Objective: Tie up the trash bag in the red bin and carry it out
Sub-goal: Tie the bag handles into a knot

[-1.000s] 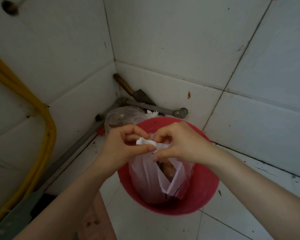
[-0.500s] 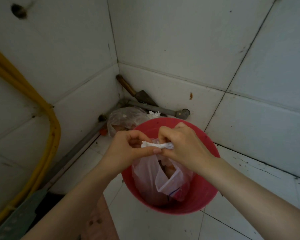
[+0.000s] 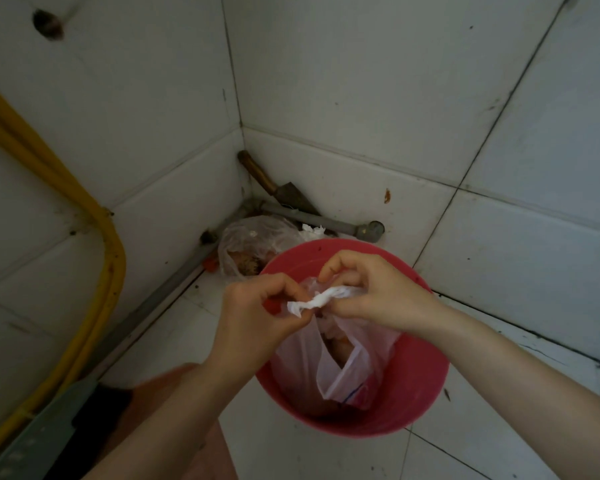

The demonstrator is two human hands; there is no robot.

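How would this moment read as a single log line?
step: tying | left hand and right hand: gripping twisted bag handles | trash bag: inside red bin

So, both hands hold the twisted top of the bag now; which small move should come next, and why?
Probably pull the twisted handles tight into a knot. The left hand and right hand pinch its two ends above the red bin, yet the trash bag below looks open, its contents showing.
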